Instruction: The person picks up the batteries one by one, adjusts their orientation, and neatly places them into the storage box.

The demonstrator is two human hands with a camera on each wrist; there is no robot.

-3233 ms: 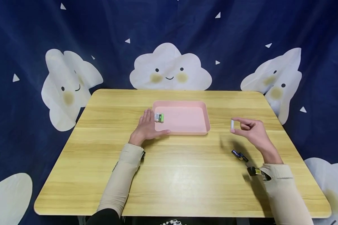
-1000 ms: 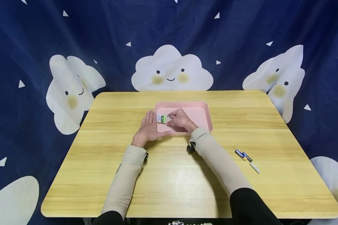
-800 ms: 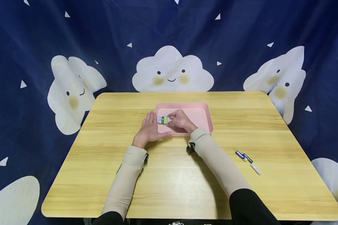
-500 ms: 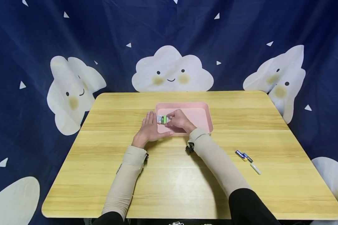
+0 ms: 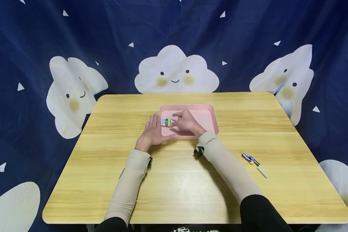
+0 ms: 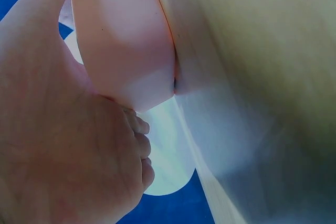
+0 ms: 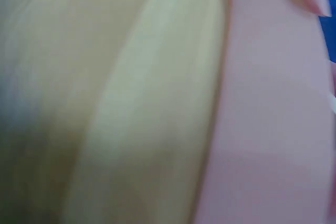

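Note:
A pink tray [image 5: 207, 120] lies toward the back of the wooden table, with several batteries [image 5: 166, 122], white, dark green and bright green, standing side by side at its left end. My left hand [image 5: 153, 132] braces the tray's left side with straight fingers, its thumb along the front rim; the left wrist view shows that hand [image 6: 68, 129] against the tray wall [image 6: 126, 51]. Inside the tray my right hand [image 5: 186, 121] hovers just right of the row, thumb and index finger spread apart beside the last white battery. The right wrist view is blurred, with a fingertip at its upper corner.
On the right part of the table [image 5: 188, 180] lie two dark blue batteries [image 5: 250, 159] touching each other, and a white battery [image 5: 262, 172] close by. A navy curtain [image 5: 113, 38] with cloud prints hangs behind the table.
My right hand carried a white battery from the right into the tray and set it against the green one. Its fingers have since parted and drawn slightly back. The left hand stays put.

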